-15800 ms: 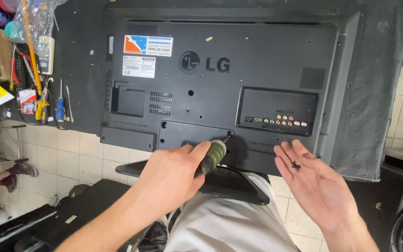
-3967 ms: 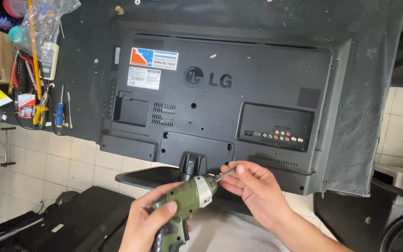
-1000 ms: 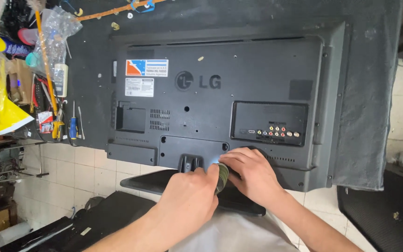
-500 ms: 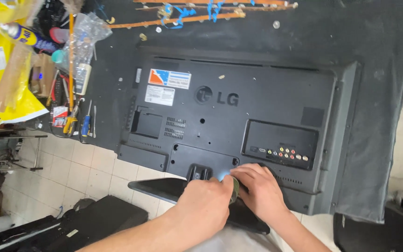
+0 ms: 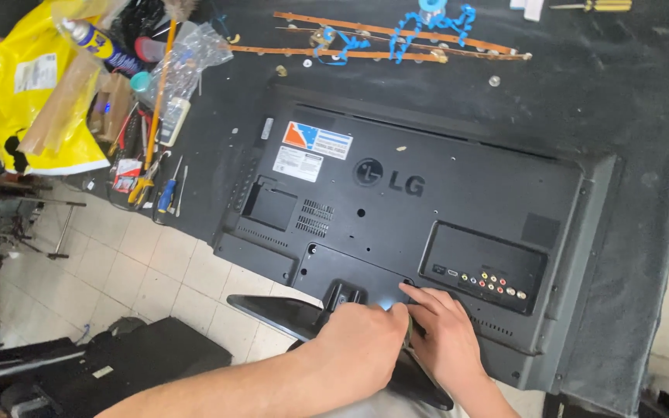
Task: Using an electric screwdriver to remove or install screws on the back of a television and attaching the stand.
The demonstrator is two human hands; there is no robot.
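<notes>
A flat black television (image 5: 420,224) lies face down on a desk covered with dark grey cloth (image 5: 629,116), its plastic back panel turned up and its glossy black stand (image 5: 288,316) jutting over the near edge. The person's left hand (image 5: 361,348) is curled shut around a small olive-green powered screwdriver (image 5: 407,334), of which only a sliver shows between the two hands; the tool sits at the lower middle of the back panel, just right of the stand's neck, where a small patch of pale blue light glows on the plastic. The right hand (image 5: 447,333) rests right beside the left, touching it, with its fingers stretched forward and lying flat on the panel near the tool's tip; whether they pinch anything cannot be told. To the right of both hands, a recessed panel of coloured round sockets (image 5: 485,277) sits in the television's back. Two stickers, one red, white and blue (image 5: 317,140), mark the upper left of the panel. At the desk's left end lie a yellow plastic bag (image 5: 32,93), a blue and yellow spray can (image 5: 94,40) and several screwdrivers (image 5: 166,190). Along the far side run thin brown strips with blue ties (image 5: 396,39). Pale tiled floor (image 5: 156,271) shows below the desk.
</notes>
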